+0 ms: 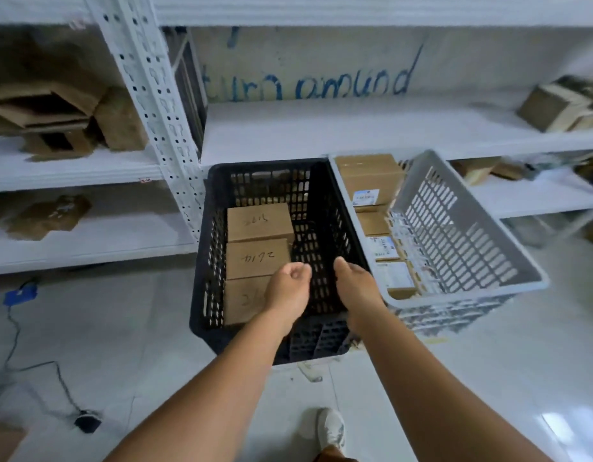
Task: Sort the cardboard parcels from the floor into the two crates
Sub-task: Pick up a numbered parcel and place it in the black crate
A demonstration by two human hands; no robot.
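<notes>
While both hands hover over the black crate [201, 295], left hand [288, 288] and right hand [356, 285] loosely curled and holding nothing, three parcels [255, 258] lie inside; others fill the grey crate [455, 235]. Next likely: fetching another parcel.

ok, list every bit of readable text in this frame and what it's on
"turn around": blue handwriting on the back wall behind the shelving.
"2L14", roughly: marker on the middle parcel in the black crate, upside down to the camera.
Far parcel and near parcel: marker scrawl, not legible.
Printed labels on parcels in the grey crate: too small to read.
</notes>
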